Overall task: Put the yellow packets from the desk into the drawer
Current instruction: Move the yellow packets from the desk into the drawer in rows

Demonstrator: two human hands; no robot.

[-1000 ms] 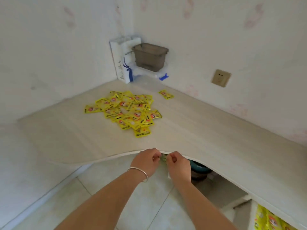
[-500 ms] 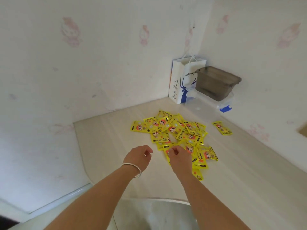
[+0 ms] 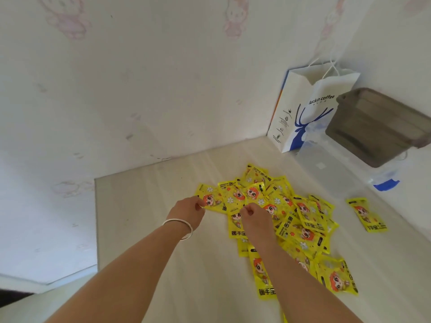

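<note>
The left hand (image 3: 189,212) had its fingers curled onto the edge of a packet (image 3: 211,201) at the pile's nine o'clock. The right hand (image 3: 255,216) was curled on the yellow packets (image 3: 289,220), presumably for gathering; its grip could not be told. The drawer was unseen.

A home bedroom corner, going by pale wallpaper (image 3: 140,78) printed with pink cartoon rabbits, a built-in wood-grain bench (image 3: 163,229), a coffee-shop paper bag (image 3: 300,113).
</note>
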